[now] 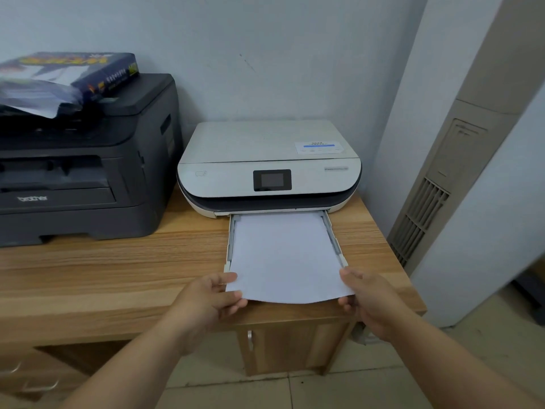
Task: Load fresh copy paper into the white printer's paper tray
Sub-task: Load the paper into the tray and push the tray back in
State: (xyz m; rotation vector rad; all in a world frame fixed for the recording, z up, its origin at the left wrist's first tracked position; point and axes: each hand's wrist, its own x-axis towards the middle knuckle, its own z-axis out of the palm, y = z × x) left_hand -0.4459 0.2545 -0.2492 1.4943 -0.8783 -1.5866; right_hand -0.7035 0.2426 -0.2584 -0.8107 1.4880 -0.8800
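The white printer [265,160] sits at the back right of a wooden desk [118,270]. Its paper tray [334,240] is pulled out toward me. A stack of white copy paper [283,255] lies in the tray, its far end inside the tray rails and its near end sticking out past the tray front and sagging a little. My left hand [212,296] pinches the near left corner of the stack. The near right corner is pinched by my right hand [365,299].
A black Brother printer [82,172] stands at the left with an opened ream of paper [70,75] on top. A tall beige floor-standing air conditioner [454,160] stands at the right. Below the desk are a cupboard door [283,346] and tiled floor.
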